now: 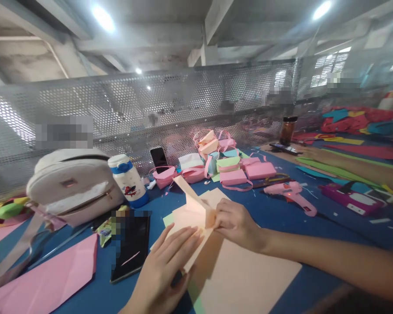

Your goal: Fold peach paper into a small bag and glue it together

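Observation:
A folded piece of peach paper [196, 206] stands partly upright in front of me, one flap rising to the upper left. My right hand [234, 224] pinches its right edge between thumb and fingers. Flat beside the fold lies my left hand [170, 261], fingers stretched out, the tips touching the paper near the crease. Beneath both hands are larger peach sheets [258, 274], with a green sheet [195, 296] showing at their left edge. The underside of the fold is hidden.
Small paper bags [234, 176] cluster at the back. Right of them lie a pink glue gun [286, 190] and a purple power strip [350, 198]. A white bottle [128, 181], a backpack [75, 185] and a dark tablet [132, 248] are left. Another person's arm [353, 168] reaches in at right.

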